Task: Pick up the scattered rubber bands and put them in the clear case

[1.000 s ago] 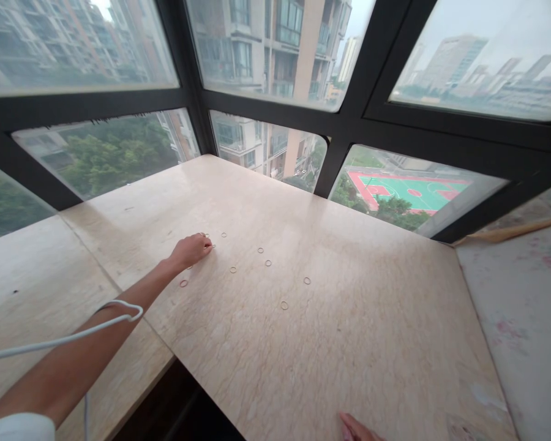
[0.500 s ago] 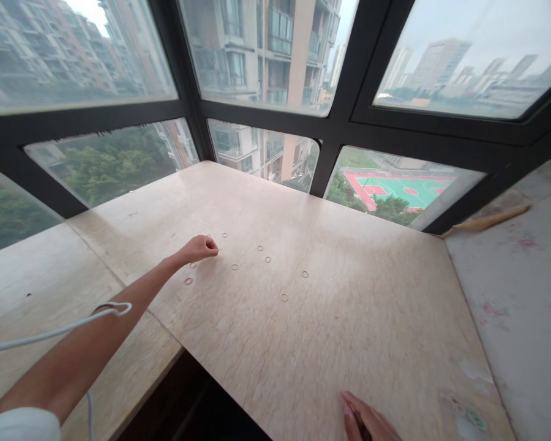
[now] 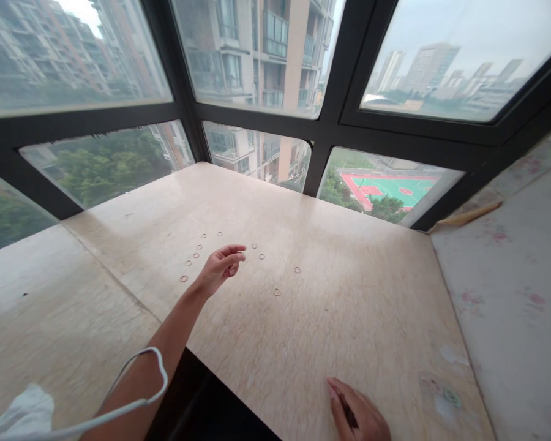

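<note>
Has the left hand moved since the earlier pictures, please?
Yes, the left hand has moved rightward. At first, it was mostly left of the foot of the dark corner post; now it is mostly right.

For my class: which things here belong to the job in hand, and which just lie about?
Seemingly in the job:
small rings on the counter
left hand, among them
right hand

Seemingly just about:
white cable across the left forearm
dark speck, far left
green-marked patch, lower right

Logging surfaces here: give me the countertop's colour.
The countertop is beige with brownish veining, best seen in the head view.
</note>
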Motion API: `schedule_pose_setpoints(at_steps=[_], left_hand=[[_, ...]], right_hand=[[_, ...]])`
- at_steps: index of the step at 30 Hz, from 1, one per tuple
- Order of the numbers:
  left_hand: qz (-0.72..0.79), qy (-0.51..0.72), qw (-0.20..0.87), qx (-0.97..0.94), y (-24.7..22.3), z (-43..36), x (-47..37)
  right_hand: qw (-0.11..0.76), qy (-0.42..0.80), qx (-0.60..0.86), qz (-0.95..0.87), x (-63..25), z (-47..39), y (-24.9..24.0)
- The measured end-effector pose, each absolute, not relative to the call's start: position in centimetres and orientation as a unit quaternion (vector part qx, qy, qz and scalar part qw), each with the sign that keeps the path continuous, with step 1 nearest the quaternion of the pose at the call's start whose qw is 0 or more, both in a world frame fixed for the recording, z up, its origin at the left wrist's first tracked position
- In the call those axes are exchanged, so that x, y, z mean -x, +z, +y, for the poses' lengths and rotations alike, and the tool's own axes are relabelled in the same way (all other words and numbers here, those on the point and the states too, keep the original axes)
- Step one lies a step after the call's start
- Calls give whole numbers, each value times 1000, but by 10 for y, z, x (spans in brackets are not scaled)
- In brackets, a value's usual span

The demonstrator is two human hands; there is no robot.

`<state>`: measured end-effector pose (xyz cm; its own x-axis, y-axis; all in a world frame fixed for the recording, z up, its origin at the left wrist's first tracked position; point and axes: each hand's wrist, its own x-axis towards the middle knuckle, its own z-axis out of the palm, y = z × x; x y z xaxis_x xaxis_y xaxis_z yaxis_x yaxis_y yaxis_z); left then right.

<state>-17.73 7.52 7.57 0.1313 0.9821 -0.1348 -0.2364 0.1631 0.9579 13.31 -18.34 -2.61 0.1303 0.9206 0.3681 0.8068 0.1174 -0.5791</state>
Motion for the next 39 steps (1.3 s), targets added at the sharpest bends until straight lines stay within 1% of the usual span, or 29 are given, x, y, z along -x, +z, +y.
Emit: schedule_pose_setpoints(at_steps=[6, 11, 17, 22, 29, 34, 39], left_hand=[[425, 494, 637, -413, 84, 46, 122], [429, 465, 638, -439, 88, 26, 79], [402, 448, 676, -425, 86, 5, 33], [386, 436, 691, -427, 80, -6, 7], [404, 418, 680, -447, 75, -12, -15], [384, 387, 706, -453, 72, -18, -41], [355, 341, 712, -501, 69, -30, -82]], right_hand=[[346, 73, 633, -689, -136, -180, -16], [365, 86, 650, -661, -129, -179, -4], [382, 107, 658, -640, -124, -184, 1], [391, 125, 661, -628, -123, -186, 4], [395, 141, 667, -616, -122, -184, 10], [392, 166, 680, -597, -122, -183, 9], [409, 159, 684, -583, -120, -178, 9]])
